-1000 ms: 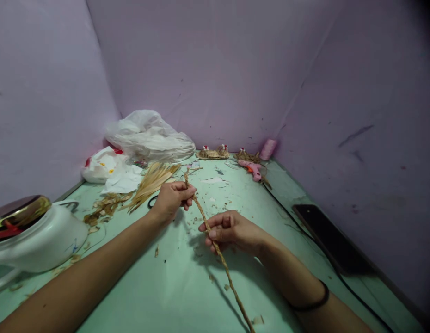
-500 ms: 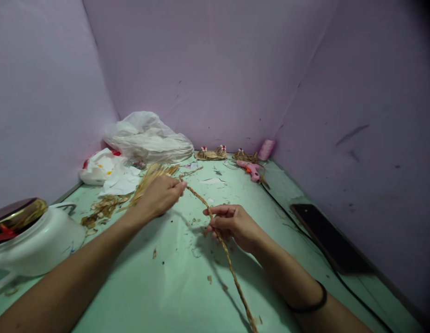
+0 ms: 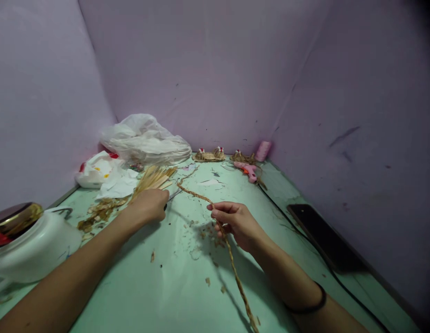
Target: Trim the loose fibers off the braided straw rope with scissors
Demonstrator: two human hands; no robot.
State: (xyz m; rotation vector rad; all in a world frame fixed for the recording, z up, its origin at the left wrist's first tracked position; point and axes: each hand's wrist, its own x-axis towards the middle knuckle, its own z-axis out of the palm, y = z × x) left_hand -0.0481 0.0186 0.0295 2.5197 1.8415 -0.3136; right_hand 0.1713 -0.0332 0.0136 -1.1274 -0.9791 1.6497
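Observation:
A long twisted straw cord (image 3: 235, 268) runs from the near edge of the view up through my right hand (image 3: 232, 219), whose thumb and fingers pinch it. Beyond that hand the cord bends left and its thin end lies on the green table. My left hand (image 3: 152, 205) is closed on scissors (image 3: 174, 195); their metal blades point toward the cord's bend, and the handle is mostly hidden in the fist. Just behind the left hand lies a bundle of dry straw strips (image 3: 154, 176).
White pot (image 3: 58, 245) at left. Plastic bag (image 3: 145, 138), brown scraps (image 3: 102, 213) and two woven pieces (image 3: 208, 157) further back. Pink glue gun (image 3: 248, 169), pink thread spool (image 3: 263, 151), black cable (image 3: 305, 235) and dark phone (image 3: 326, 238) on the right.
My left hand has moved left and nearer, off the cord, and the scissors' blades now show. My right hand still holds the cord, whose far part has sagged into a bend.

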